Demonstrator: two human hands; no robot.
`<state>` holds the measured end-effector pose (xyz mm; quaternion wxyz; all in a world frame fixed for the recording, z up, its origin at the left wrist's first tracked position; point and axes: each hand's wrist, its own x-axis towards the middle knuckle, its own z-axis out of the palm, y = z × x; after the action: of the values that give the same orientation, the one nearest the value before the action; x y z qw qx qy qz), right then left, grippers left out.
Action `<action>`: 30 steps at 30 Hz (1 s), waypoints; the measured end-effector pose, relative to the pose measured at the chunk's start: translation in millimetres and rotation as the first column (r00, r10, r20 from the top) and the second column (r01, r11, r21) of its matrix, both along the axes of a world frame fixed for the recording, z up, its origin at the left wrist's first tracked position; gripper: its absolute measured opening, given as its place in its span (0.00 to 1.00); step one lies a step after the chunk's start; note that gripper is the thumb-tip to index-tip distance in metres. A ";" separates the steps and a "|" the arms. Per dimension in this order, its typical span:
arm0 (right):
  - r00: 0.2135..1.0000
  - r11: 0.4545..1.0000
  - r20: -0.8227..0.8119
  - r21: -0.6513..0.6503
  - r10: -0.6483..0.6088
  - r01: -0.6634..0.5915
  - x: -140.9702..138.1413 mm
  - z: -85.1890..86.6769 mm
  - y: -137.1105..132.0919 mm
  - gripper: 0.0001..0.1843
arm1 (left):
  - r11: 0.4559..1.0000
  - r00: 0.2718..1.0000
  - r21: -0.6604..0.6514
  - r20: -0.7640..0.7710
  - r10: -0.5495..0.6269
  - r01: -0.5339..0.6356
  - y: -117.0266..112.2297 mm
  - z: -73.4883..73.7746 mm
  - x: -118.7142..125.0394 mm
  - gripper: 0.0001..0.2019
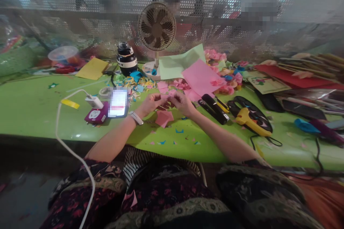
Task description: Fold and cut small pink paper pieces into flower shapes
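Note:
Above the green table my left hand [151,103] and my right hand [182,103] meet, fingers pinched around one small piece of pink paper [167,96]. The fingers partly cover it, so its exact shape is hard to make out. Just below the hands lies a square pink paper piece [164,118]. Beyond them are pink paper flowers [180,84] and a large pink sheet [200,75] overlapping a pale green sheet [177,65]. A black stapler [214,109] rests close to my right wrist.
A yellow glue gun [251,121] lies on the right with its cord. To the left are a lit phone [118,103], a purple power adapter [96,115] and a white cable [57,121]. A fan [157,27] and a black bottle [127,60] stand behind. Paper scraps [179,131] are scattered in front.

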<state>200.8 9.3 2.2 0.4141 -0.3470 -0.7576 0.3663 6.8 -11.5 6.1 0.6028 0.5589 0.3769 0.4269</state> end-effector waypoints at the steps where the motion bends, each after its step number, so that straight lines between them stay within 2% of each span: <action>1: 1.000 1.000 0.007 0.006 -0.003 0.003 0.4 0.2 -0.3 0.32 | 1.000 1.000 -0.014 0.000 -0.015 0.015 0.1 0.1 -0.9 0.12; 7: 1.000 1.000 0.017 -0.002 -0.016 0.016 0.9 -0.3 0.9 0.31 | 0.999 0.999 0.011 0.009 -0.050 0.049 0.8 -0.4 -2.6 0.12; 11: 0.998 0.994 -0.021 -0.093 0.063 -0.064 4.6 0.7 8.2 0.30 | 1.000 1.000 0.021 0.012 -0.019 0.019 2.9 -1.5 -2.4 0.14; 14: 0.994 0.982 -0.034 -0.153 0.104 -0.108 12.4 8.4 13.0 0.28 | 1.000 1.000 0.009 0.016 0.014 -0.014 4.9 -1.1 -3.9 0.16; 19: 0.998 0.976 -0.059 -0.215 0.029 -0.041 22.0 23.3 12.3 0.29 | 1.000 1.000 0.007 0.006 0.027 -0.027 4.8 1.2 -6.3 0.19; 23: 0.994 0.973 -0.024 -0.202 0.108 -0.111 16.3 20.2 8.1 0.31 | 0.999 1.000 0.031 -0.011 -0.028 0.029 1.2 0.6 -3.8 0.20; 30: 0.995 0.981 -0.042 -0.170 0.089 -0.095 10.6 14.0 7.6 0.33 | 0.998 0.999 0.040 -0.030 -0.046 0.047 4.4 0.6 -4.0 0.17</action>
<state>211.4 17.0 16.2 0.3780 -0.3396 -0.7314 0.4548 2.8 -7.2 6.8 0.5955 0.5858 0.3636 0.4123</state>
